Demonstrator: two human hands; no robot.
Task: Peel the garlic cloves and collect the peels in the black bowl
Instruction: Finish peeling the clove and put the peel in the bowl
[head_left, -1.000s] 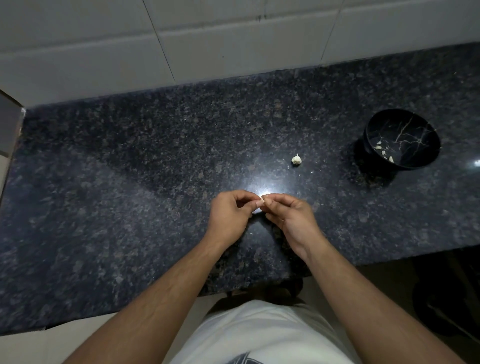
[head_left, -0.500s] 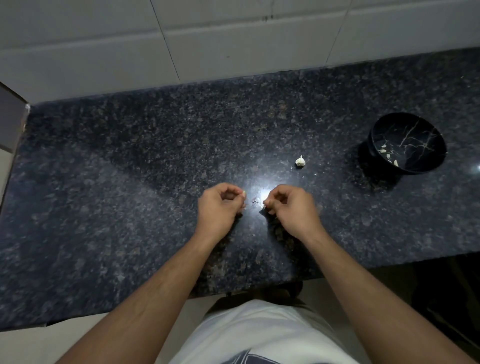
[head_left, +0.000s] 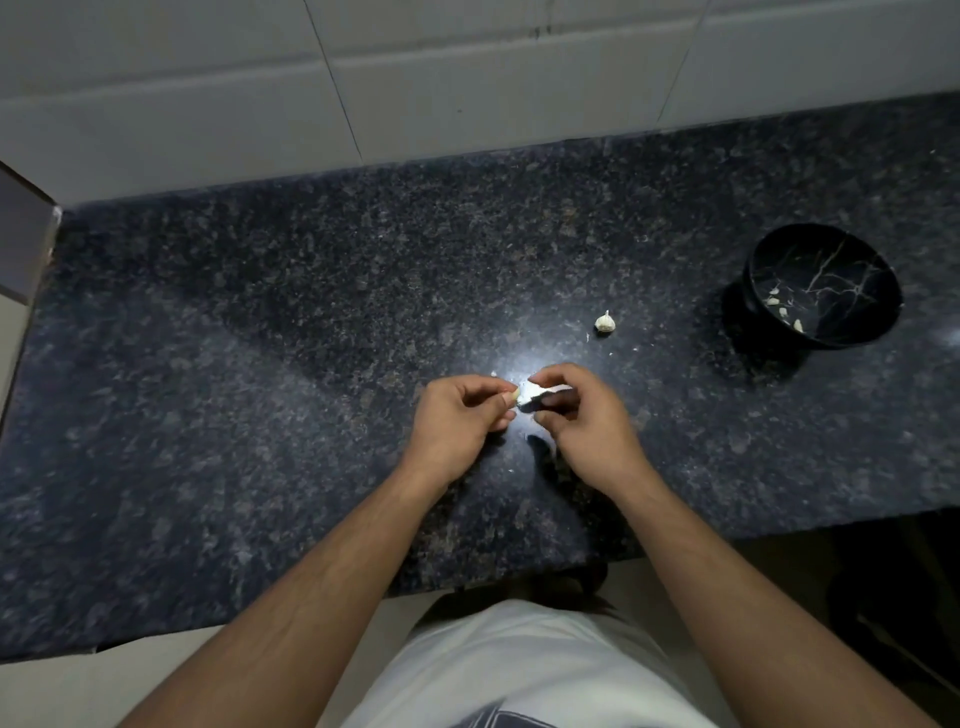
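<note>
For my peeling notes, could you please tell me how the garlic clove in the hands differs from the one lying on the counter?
The small pale garlic clove in hand is pinched at the left hand; the loose whitish garlic clove lies untouched on the dark speckled granite counter. The held one sits by the right hand; the loose one lies nearer the black marbled bowl. Both are pale.

Two hands (head_left: 457, 415) (head_left: 587, 421); two garlic cloves (head_left: 604, 322) (head_left: 514, 396); one black bowl (head_left: 852, 340).
</note>
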